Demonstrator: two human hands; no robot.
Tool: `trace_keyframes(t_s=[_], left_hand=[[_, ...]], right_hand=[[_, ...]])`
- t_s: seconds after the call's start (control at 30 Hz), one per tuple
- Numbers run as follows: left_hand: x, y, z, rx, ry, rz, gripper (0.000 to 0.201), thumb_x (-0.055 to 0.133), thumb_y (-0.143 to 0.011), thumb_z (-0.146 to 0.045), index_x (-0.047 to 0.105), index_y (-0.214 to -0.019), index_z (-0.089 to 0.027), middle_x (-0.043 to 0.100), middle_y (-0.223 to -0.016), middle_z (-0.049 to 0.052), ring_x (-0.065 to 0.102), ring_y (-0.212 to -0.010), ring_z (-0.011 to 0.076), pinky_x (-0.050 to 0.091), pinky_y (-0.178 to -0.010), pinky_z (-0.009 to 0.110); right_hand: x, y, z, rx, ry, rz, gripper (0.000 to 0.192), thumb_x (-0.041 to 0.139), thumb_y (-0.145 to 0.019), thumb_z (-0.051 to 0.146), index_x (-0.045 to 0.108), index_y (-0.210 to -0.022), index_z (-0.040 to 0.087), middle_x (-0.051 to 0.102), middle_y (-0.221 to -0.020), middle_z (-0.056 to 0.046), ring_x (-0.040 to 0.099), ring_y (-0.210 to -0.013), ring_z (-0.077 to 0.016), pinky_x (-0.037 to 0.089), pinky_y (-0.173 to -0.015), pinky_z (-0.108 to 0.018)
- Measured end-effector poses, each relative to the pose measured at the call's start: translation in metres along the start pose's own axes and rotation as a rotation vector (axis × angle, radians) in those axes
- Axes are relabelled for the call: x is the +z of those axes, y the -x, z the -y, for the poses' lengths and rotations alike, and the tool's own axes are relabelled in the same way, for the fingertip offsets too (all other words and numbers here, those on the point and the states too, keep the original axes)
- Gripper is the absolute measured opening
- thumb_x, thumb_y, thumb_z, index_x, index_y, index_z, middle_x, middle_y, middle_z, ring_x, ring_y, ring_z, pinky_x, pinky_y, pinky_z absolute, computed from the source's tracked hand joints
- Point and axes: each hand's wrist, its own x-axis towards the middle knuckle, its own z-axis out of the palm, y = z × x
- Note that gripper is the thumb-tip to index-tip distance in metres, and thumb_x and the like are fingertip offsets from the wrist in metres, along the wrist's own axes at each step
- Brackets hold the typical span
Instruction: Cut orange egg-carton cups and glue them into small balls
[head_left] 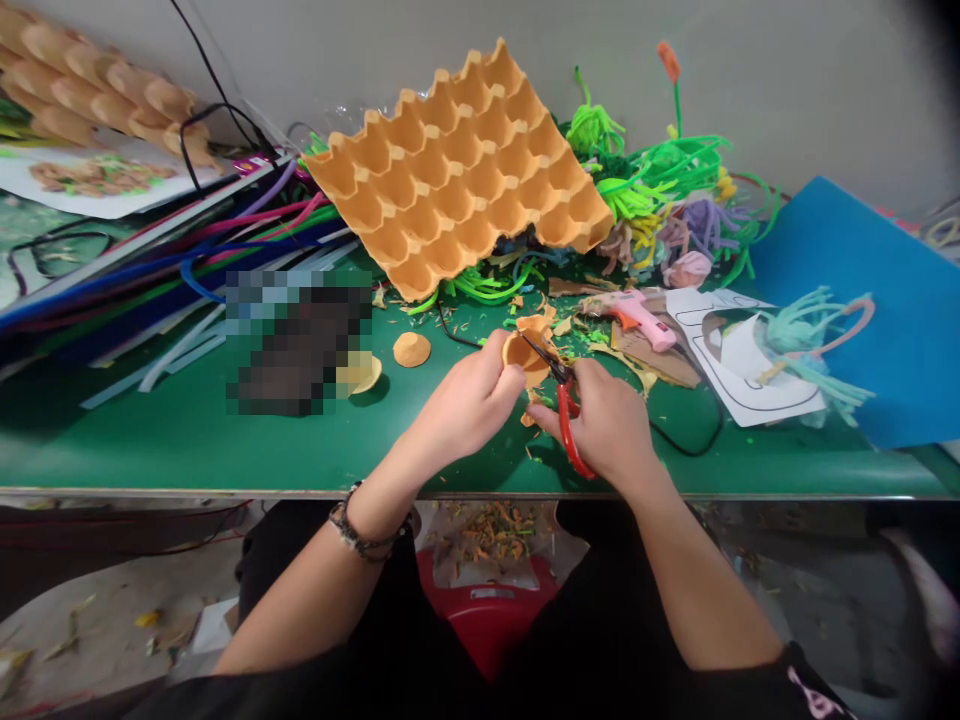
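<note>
My left hand (480, 393) pinches an orange egg-carton cup (527, 362) just above the green table. Closed around red-handled scissors (568, 428), my right hand (606, 415) has their dark blades at the cup's right edge. Whether the blades bite into the cup is hard to make out. A trimmed orange cup piece (412, 349) rests on the table left of my hands, and a yellowish one (366, 375) lies beyond it. Behind them a large orange egg tray (469, 165) leans against the heap, with a chunk gone from its lower edge.
A pink glue gun (637, 318) and cardboard scraps lie right of my hands, beside a cut paper template (739, 370) and a blue sheet (862, 330). Pipe cleaners (667, 180) pile up at the back. Scraps fill a lined red bin (487, 600) under the table edge.
</note>
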Motion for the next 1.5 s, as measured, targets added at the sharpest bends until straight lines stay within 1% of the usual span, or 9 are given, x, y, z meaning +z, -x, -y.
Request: trace_keyframes(t_s=[0.2, 0.3, 0.47, 0.57, 0.67, 0.8, 0.9, 1.03, 1.5], left_hand=[[-0.006, 0.003, -0.005, 0.018, -0.033, 0.064, 0.014, 0.033, -0.086, -0.021, 0.045, -0.091, -0.019, 0.051, -0.071, 0.001, 0.051, -0.075, 0.0185, 0.04, -0.072, 0.032], [-0.01, 0.003, -0.001, 0.015, 0.002, 0.072, 0.012, 0.033, -0.086, -0.021, 0.045, -0.086, -0.019, 0.048, -0.068, 0.0, 0.048, -0.067, 0.0159, 0.038, -0.064, 0.029], [-0.013, 0.001, 0.002, 0.029, 0.178, 0.034, 0.014, 0.033, -0.086, -0.021, 0.043, -0.077, -0.019, 0.043, -0.066, -0.002, 0.041, -0.059, 0.0118, 0.033, -0.054, 0.025], [-0.008, 0.0, 0.0, 0.03, 0.235, -0.03, 0.017, 0.035, -0.089, -0.031, 0.042, -0.078, -0.02, 0.043, -0.066, -0.002, 0.042, -0.059, 0.0114, 0.033, -0.053, 0.025], [-0.002, 0.0, -0.004, 0.035, 0.155, -0.097, 0.014, 0.044, -0.087, -0.034, 0.042, -0.087, -0.021, 0.046, -0.066, -0.003, 0.043, -0.057, 0.0113, 0.031, -0.052, 0.025], [0.003, -0.001, -0.007, -0.03, -0.007, -0.137, 0.01, 0.045, -0.079, -0.021, 0.036, -0.079, -0.021, 0.044, -0.063, -0.003, 0.04, -0.056, 0.0121, 0.028, -0.053, 0.026], [0.005, -0.001, -0.008, -0.05, -0.006, -0.084, 0.01, 0.043, -0.076, -0.02, 0.033, -0.077, -0.022, 0.043, -0.062, -0.003, 0.039, -0.056, 0.0131, 0.028, -0.055, 0.027], [0.008, 0.001, -0.008, -0.023, 0.054, 0.004, 0.007, 0.041, -0.076, -0.021, 0.035, -0.079, -0.021, 0.044, -0.065, -0.003, 0.041, -0.06, 0.0136, 0.03, -0.058, 0.027], [0.001, -0.002, -0.003, 0.011, 0.241, 0.068, 0.005, 0.04, -0.071, -0.02, 0.04, -0.076, -0.019, 0.043, -0.073, -0.002, 0.041, -0.068, 0.0125, 0.033, -0.063, 0.028]], right_hand=[[0.0, 0.0, -0.002, -0.034, -0.011, -0.057, 0.067, 0.026, -0.076, 0.081, 0.049, -0.068, 0.019, 0.054, -0.065, -0.005, 0.044, -0.054, -0.0145, 0.021, -0.053, -0.027], [-0.002, 0.0, -0.003, -0.036, -0.071, -0.104, 0.066, 0.029, -0.074, 0.082, 0.043, -0.058, 0.02, 0.05, -0.058, -0.002, 0.04, -0.052, -0.012, 0.021, -0.052, -0.026], [-0.006, 0.001, 0.0, -0.003, -0.15, -0.12, 0.065, 0.034, -0.074, 0.08, 0.034, -0.05, 0.02, 0.042, -0.049, 0.001, 0.031, -0.047, -0.0097, 0.019, -0.05, -0.026], [-0.006, 0.0, 0.002, 0.024, -0.192, -0.1, 0.064, 0.035, -0.075, 0.078, 0.036, -0.05, 0.02, 0.043, -0.049, 0.001, 0.032, -0.047, -0.0097, 0.02, -0.049, -0.025], [-0.005, 0.0, 0.003, 0.075, -0.208, -0.08, 0.062, 0.037, -0.075, 0.077, 0.042, -0.052, 0.02, 0.046, -0.05, 0.0, 0.036, -0.048, -0.0106, 0.022, -0.05, -0.025], [-0.001, 0.001, 0.003, 0.077, -0.172, -0.019, 0.058, 0.039, -0.075, 0.075, 0.047, -0.058, 0.02, 0.052, -0.057, -0.002, 0.041, -0.052, -0.0124, 0.022, -0.052, -0.026], [0.002, 0.001, 0.002, 0.028, -0.087, -0.011, 0.057, 0.038, -0.076, 0.075, 0.05, -0.067, 0.019, 0.055, -0.064, -0.003, 0.042, -0.054, -0.0134, 0.02, -0.053, -0.026], [0.005, 0.001, -0.002, -0.077, 0.019, -0.094, 0.061, 0.032, -0.079, 0.074, 0.052, -0.077, 0.016, 0.056, -0.071, -0.006, 0.041, -0.055, -0.0144, 0.019, -0.055, -0.028], [0.001, 0.0, -0.008, -0.098, -0.06, -0.255, 0.058, 0.037, -0.08, 0.071, 0.038, -0.05, 0.021, 0.045, -0.049, -0.001, 0.033, -0.048, -0.0117, 0.024, -0.056, -0.028]])
